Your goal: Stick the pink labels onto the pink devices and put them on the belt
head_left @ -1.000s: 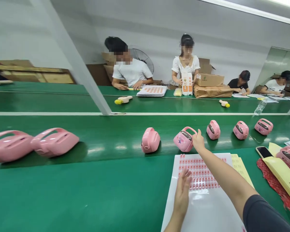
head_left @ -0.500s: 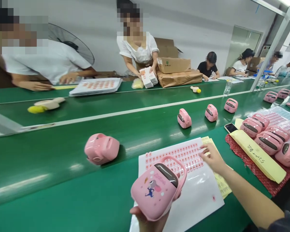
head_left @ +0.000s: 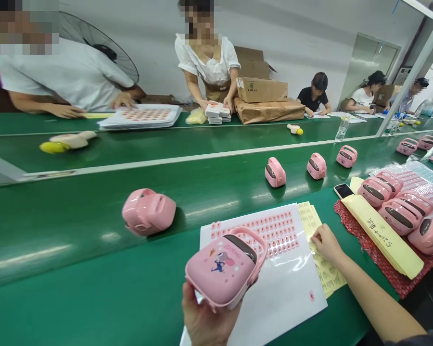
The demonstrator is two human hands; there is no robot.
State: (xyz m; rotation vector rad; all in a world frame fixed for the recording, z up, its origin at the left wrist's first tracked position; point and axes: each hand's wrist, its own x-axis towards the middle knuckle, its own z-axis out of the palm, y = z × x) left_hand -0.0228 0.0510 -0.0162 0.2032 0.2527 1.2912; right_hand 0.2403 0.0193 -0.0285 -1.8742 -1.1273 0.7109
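Note:
My left hand [head_left: 204, 317] is low in the view and shut on a pink handled plastic device [head_left: 222, 269], which has a dark slot and a cartoon print on its face. The device is tilted and hangs over a white sheet [head_left: 288, 288] printed with rows of small pink-and-red labels. My right hand [head_left: 327, 245] rests on a stack of yellow label sheets [head_left: 326, 274] at the sheet's right edge, its fingers together and pressing on the paper. Nothing shows in that hand.
A green belt [head_left: 72, 240] runs across the view, carrying several pink devices [head_left: 147, 211]. A yellow envelope [head_left: 382, 235] and a phone [head_left: 344, 191] lie on red cloth [head_left: 350, 221] among more devices. Co-workers [head_left: 209, 62] work at a facing green bench.
The pink device went from the belt into my left hand. My right hand has shifted from the white sheet to the yellow sheets. The view has swung right.

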